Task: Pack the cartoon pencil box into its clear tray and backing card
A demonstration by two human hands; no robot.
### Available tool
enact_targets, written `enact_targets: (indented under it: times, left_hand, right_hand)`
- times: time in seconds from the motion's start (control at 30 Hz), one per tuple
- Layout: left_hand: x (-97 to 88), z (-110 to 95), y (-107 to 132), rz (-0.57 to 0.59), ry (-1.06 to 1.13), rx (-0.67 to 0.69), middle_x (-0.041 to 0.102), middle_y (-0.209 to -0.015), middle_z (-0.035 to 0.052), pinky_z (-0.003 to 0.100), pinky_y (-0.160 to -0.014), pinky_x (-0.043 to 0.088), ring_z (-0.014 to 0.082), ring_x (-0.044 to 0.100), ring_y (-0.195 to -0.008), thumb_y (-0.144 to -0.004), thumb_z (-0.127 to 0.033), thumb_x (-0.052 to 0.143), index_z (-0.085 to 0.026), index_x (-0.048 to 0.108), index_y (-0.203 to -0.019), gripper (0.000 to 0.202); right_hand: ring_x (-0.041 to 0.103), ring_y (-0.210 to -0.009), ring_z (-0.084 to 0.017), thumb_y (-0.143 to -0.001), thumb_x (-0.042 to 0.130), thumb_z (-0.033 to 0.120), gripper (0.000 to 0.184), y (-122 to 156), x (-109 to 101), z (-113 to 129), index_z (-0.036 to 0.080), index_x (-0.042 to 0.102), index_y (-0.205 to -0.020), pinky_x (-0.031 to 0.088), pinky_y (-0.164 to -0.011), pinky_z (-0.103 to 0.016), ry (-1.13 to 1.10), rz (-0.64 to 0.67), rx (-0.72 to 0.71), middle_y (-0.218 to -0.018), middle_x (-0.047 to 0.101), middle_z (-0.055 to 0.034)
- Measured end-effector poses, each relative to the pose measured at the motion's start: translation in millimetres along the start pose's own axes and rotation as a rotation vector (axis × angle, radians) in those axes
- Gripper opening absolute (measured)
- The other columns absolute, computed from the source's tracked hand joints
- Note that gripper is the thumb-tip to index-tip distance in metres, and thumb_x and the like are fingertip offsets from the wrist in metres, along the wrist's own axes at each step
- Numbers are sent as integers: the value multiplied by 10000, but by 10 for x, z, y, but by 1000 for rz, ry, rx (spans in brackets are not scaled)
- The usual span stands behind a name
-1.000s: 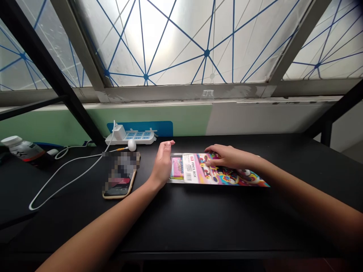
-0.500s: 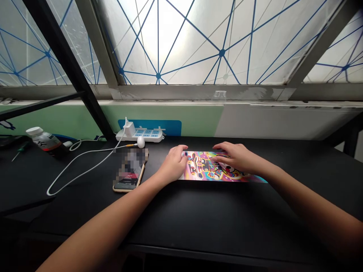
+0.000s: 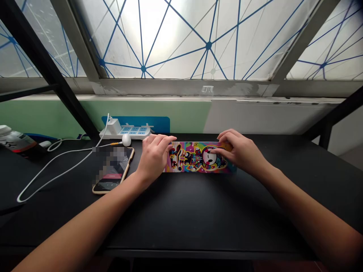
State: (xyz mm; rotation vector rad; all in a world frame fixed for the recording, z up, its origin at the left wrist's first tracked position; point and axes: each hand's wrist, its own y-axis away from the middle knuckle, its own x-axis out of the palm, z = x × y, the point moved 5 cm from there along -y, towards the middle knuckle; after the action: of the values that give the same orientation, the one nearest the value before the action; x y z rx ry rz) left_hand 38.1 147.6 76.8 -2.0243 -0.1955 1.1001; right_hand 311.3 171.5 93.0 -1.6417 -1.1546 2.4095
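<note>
A long, brightly printed panel [image 3: 188, 158] with a cartoon figure lies sideways before me near the middle of the black desk. I cannot tell whether it is a flat sheet or one face of a thin box. My left hand [image 3: 153, 155] is closed round its left end, thumb in front and fingers at the back edge. At the right end, my right hand [image 3: 242, 151] grips it too, with the thumb across the printed face and the fingers behind the top edge. Both hands partly cover the panel's ends.
Left of my left hand lies a phone [image 3: 115, 170], its screen partly blurred. Behind it are a white power strip [image 3: 133, 132] and a looped white cable [image 3: 36, 172]. A bottle [image 3: 17, 139] stands at the far left. A slanted black frame bar [image 3: 56, 75] rises on the left.
My right hand has shifted from over the panel's face to its right end. The panel now shows its printed figure more squarely. The view has turned slightly right.
</note>
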Motion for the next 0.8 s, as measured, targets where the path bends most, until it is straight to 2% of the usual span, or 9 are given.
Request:
enact_targets:
  times: [0.07, 0.17, 0.3, 0.4, 0.5, 0.6, 0.7, 0.8]
  left_hand:
    - [-95, -89, 3, -100, -90, 161, 747, -1045, 56, 448, -966, 404, 244, 596, -985, -1013, -130, 549, -209, 677, -1137, 195]
    - [-145, -176, 11, -110, -163, 325, 749, -970, 41, 421, -931, 410, 219, 597, -885, -1006, -115, 555, -204, 682, -1069, 167]
    - [-82, -265, 34, 36, -211, 466, 695, -811, 22, 372, -880, 437, 186, 572, -756, -1044, -229, 536, -197, 688, -941, 186]
    - [2, -307, 70, 163, -186, 526, 669, -768, 19, 360, -839, 457, 188, 579, -737, -1052, -396, 526, -191, 693, -936, 288]
    - [36, -278, 70, 197, -147, 480, 711, -884, 64, 390, -856, 479, 236, 615, -849, -1004, -527, 565, -175, 695, -1042, 377]
    - [71, -187, 54, 251, -99, 358, 704, -1192, 136, 426, -980, 475, 287, 617, -1091, -961, -552, 625, -151, 644, -1234, 485]
    - [175, -84, 88, 421, -115, 222, 607, -1412, 177, 471, -1069, 438, 333, 557, -1279, -913, -627, 648, -146, 529, -1412, 704]
    - [272, -28, 157, 555, -179, 148, 588, -1445, 165, 526, -1097, 398, 352, 544, -1307, -929, -666, 584, -181, 522, -1425, 697]
  right_hand:
    - [653, -760, -199, -907, 681, 464, 279, 30, -106, 88, 244, 526, -832, 491, -668, -334, 27, -49, -61, -1097, 692, -73]
    - [644, -725, -186, -940, 646, 356, 219, 61, -165, 166, 246, 506, -813, 455, -607, -318, 106, 12, -130, -1119, 708, -59]
    - [653, -834, -224, -944, 594, 254, 103, 87, -94, 233, 235, 569, -846, 460, -636, -321, 206, 176, -261, -1084, 708, -76]
    - [622, -901, -240, -863, 615, 158, 90, 119, 19, 341, 222, 600, -802, 476, -675, -322, 201, 266, -349, -1070, 675, -95]
    - [572, -850, -242, -782, 645, 119, 98, 188, 155, 533, 216, 639, -773, 484, -709, -353, 184, 340, -448, -994, 647, -98]
    - [541, -846, -247, -769, 639, 105, 136, 279, 262, 724, 219, 687, -826, 495, -739, -388, 169, 411, -503, -1042, 637, -107]
    - [553, -971, -275, -761, 623, 70, 200, 345, 303, 824, 210, 700, -882, 516, -816, -413, 134, 475, -480, -1156, 615, -127]
    - [552, -1091, -302, -782, 595, 47, 235, 359, 270, 833, 206, 702, -917, 516, -904, -449, 100, 504, -450, -1205, 605, -136]
